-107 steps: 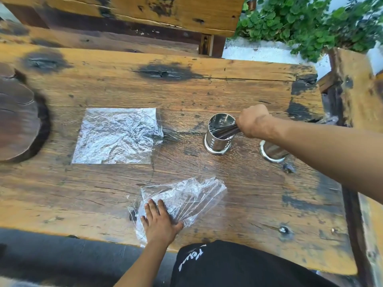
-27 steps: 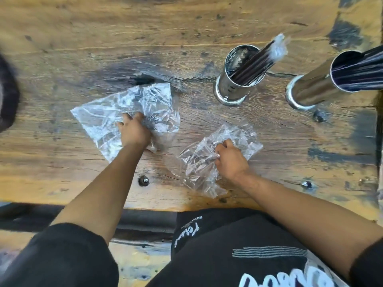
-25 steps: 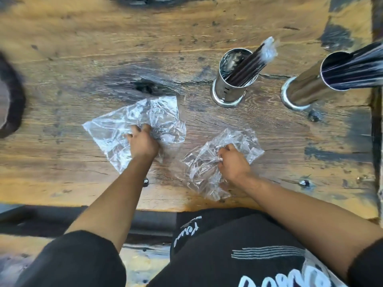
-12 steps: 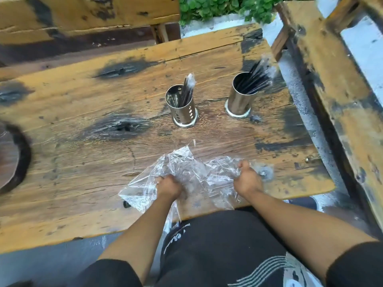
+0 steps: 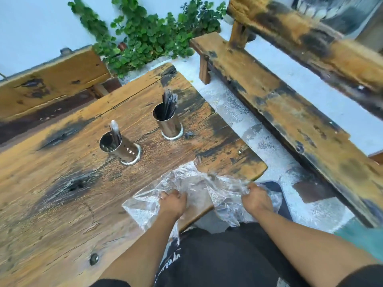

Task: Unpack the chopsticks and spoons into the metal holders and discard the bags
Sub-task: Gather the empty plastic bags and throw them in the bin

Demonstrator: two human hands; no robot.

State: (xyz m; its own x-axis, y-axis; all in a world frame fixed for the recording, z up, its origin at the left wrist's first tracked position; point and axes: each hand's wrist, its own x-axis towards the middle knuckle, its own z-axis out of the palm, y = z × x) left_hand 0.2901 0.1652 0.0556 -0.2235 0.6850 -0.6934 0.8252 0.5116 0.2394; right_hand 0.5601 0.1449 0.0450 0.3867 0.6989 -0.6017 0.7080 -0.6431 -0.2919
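Note:
Two clear plastic bags are bunched at the near right corner of the wooden table [image 5: 51,183]. My left hand [image 5: 173,203] grips the left bag [image 5: 145,206] on the tabletop. My right hand [image 5: 257,198] grips the right bag [image 5: 226,195], which hangs partly past the table edge. Farther back stand two metal holders. The left holder [image 5: 122,148] has utensils sticking up; the right holder [image 5: 169,123] is filled with dark chopsticks.
A long wooden bench [image 5: 279,112] runs along the right, with a strip of pale floor [image 5: 259,141] between it and the table. Another bench [image 5: 51,79] stands behind the table. Green plants [image 5: 149,36] grow at the back wall.
Both hands have pulled the bags from the middle of the table toward its near right corner. The view has swung up and right, and the right bag now overhangs the edge.

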